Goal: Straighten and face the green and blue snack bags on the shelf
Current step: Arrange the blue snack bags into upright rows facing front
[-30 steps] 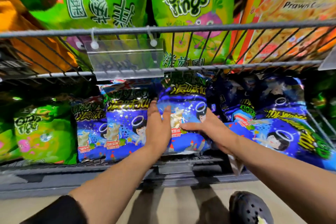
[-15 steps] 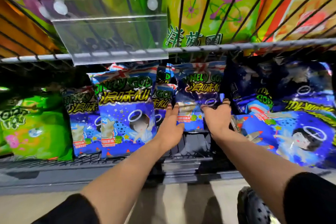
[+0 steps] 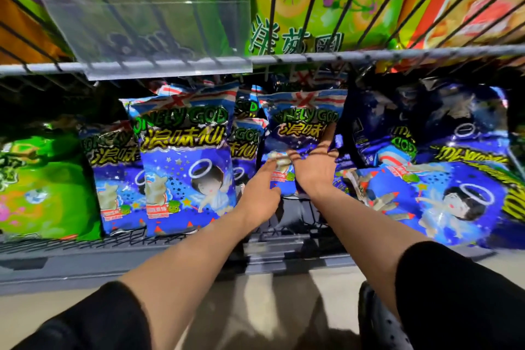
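Blue "Lonely God" snack bags fill the lower wire shelf. Both my hands are on one upright blue bag (image 3: 301, 125) at the middle, set back from the shelf front. My left hand (image 3: 262, 190) touches its lower left with straight fingers. My right hand (image 3: 314, 166) lies flat on its lower right, fingers spread. Another blue bag (image 3: 186, 167) stands upright and faces front to the left, with more behind it. To the right, blue bags (image 3: 443, 196) lie tilted and sideways. A green bag (image 3: 42, 187) sits at the far left.
Above, a wire shelf rail (image 3: 397, 54) carries a clear plastic label holder (image 3: 147, 31), with large green and orange bags behind it. The grey shelf front edge (image 3: 85, 261) runs below the bags. A dark shoe (image 3: 380, 321) stands on the floor at lower right.
The blue bag has gone from the shelf front to further back, my hands following it and now pressing flat on its lower part. The view has moved closer and lower.
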Tool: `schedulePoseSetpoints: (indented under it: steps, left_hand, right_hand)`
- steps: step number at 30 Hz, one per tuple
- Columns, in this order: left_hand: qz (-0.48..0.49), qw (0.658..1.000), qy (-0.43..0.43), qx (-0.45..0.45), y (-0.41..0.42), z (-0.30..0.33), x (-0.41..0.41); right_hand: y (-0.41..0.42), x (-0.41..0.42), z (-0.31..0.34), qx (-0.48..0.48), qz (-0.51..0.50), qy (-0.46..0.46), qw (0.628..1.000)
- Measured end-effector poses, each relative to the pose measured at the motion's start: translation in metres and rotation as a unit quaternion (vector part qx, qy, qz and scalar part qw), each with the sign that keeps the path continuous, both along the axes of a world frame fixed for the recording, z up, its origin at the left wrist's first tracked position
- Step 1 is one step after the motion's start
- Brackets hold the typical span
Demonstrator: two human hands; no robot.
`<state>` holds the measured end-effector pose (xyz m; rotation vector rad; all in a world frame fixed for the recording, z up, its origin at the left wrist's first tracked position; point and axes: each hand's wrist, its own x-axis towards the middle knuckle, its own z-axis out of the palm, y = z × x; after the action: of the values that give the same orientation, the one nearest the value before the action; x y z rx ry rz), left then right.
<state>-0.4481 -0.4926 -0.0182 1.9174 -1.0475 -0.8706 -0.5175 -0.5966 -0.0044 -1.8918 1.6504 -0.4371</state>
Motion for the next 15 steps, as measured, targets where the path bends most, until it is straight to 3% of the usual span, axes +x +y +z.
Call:
schedulePoseSetpoints:
  steps: [3, 5, 7, 9, 11, 12, 14, 15]
  left_hand:
    - [-0.015, 0.991, -0.099, -0.084, 0.034, 0.02, -0.009]
    - [-0.003, 0.966, -0.216, -0.142, 0.065, 0.032, -0.009]
    - [0.069, 0.928, -0.317, -0.183, 0.096, 0.044, -0.003]
    - [0.184, 0.892, -0.363, -0.195, 0.123, 0.049, 0.009]
    - [0.295, 0.873, -0.352, -0.167, 0.14, 0.049, 0.027]
    - [0.334, 0.879, -0.313, -0.137, 0.143, 0.045, 0.039]
    - [0.344, 0.924, -0.147, -0.084, 0.144, 0.043, 0.052]
    - [0.313, 0.942, -0.063, -0.101, 0.142, 0.043, 0.053]
  right_hand:
    - [0.02, -0.01, 0.007, -0.012, -0.02, -0.032, 0.999]
    - [0.039, -0.016, 0.013, -0.093, -0.02, -0.025, 0.995]
    - [0.06, -0.017, 0.019, -0.159, 0.004, -0.052, 0.986]
    - [0.08, -0.01, 0.026, -0.151, 0.064, -0.135, 0.977]
    - [0.104, -0.001, 0.03, -0.097, 0.123, -0.227, 0.961]
    - [0.116, 0.004, 0.031, -0.067, 0.147, -0.25, 0.955]
    - [0.134, 0.013, 0.032, 0.023, 0.195, -0.26, 0.945]
    - [0.141, 0.017, 0.03, 0.065, 0.213, -0.266, 0.938]
